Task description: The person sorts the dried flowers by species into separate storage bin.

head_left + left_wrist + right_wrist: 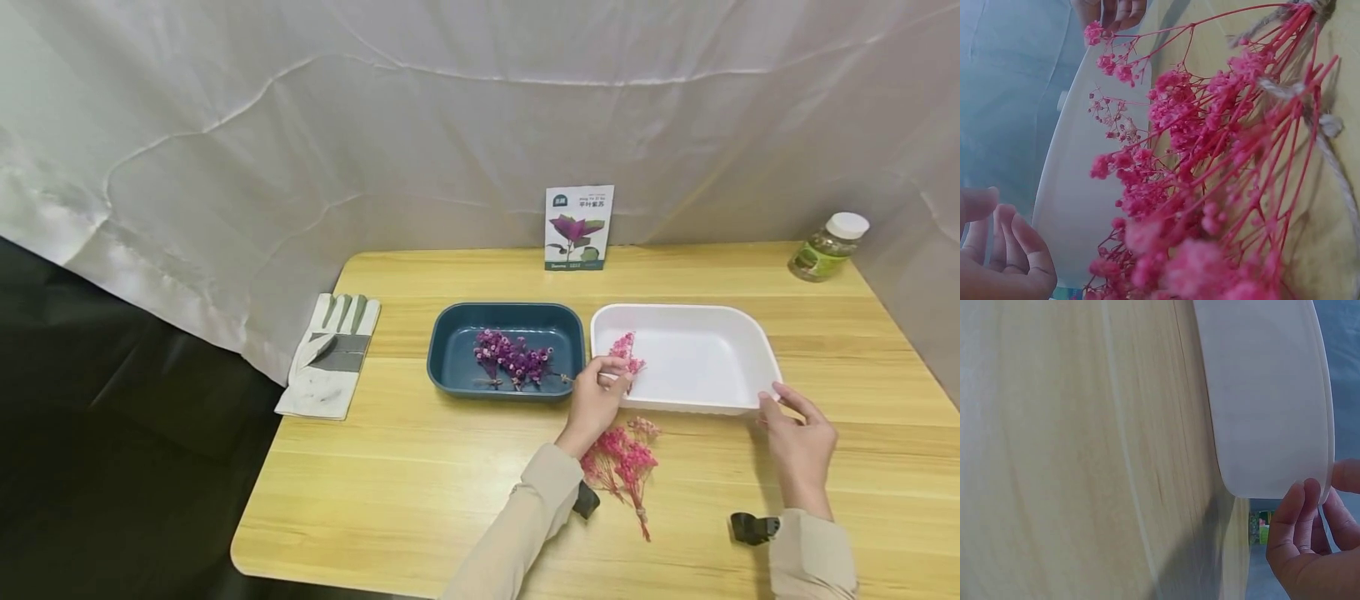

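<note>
My left hand (597,398) reaches over the front left rim of a white tray (690,350). Its fingertips pinch a small pink dried-flower sprig (622,344) inside that tray. In the left wrist view, the left hand's curled fingers (1025,247) show above the rim, with the sprig hidden. My right hand (801,437) grips the tray's front right corner; in the right wrist view, thumb and fingers (1291,515) pinch the rim. Tied bunches of pink dried flowers (630,458) lie on the table below the tray, partly behind my left forearm.
A dark blue tray (438,354) with purple dried flowers (513,357) stands left of the white one. Behind are a seed packet (577,229) against the curtain and a white-capped jar (828,247). Work gloves (327,358) lie at the table's left edge.
</note>
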`<state>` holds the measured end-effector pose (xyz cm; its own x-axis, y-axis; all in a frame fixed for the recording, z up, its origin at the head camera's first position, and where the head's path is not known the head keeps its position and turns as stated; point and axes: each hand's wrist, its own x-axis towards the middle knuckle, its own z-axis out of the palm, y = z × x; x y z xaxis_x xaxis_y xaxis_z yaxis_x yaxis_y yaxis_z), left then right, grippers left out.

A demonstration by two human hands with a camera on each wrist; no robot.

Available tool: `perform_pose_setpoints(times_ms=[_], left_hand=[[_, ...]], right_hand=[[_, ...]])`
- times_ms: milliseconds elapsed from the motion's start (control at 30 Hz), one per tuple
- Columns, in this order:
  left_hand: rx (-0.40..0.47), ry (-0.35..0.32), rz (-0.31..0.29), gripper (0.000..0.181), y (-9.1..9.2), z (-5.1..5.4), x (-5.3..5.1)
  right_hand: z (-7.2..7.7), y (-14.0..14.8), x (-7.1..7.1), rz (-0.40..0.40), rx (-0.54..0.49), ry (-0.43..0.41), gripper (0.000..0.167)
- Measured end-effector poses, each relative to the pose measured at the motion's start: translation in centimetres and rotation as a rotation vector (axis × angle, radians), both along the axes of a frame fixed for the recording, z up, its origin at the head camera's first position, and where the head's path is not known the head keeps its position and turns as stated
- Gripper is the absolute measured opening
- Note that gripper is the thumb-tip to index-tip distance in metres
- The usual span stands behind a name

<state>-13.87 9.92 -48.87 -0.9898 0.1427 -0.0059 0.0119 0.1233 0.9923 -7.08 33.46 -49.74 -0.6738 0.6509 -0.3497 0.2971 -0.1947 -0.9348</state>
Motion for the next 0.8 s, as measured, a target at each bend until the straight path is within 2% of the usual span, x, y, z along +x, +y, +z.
perform_pose_setpoints(times_ms=[133, 433, 600, 800], left_hand=[[-0.005, 0.008, 0.002, 0.014, -0.1, -0.2, 0.0], [0.053, -0.016, -0.021, 0.019, -1.0, -0.6, 0.6], [0.055, -0.022, -0.019, 0.019, -1.8, -0.8, 1.5], [0.061, -0.041, -0.058, 0.019, -2.9, -1.1, 2.7]], right_hand=[[0.0, 0.0, 0.0, 0.003, 0.007, -0.007, 0.031], [-0.1, -0.1, 0.0, 0.006, 0.029, 0.000, 0.034], [-0.2, 0.1, 0.2, 0.017, 0.038, 0.008, 0.031], [-0.1, 0.2, 0.0, 0.015, 0.042, -0.002, 0.033]])
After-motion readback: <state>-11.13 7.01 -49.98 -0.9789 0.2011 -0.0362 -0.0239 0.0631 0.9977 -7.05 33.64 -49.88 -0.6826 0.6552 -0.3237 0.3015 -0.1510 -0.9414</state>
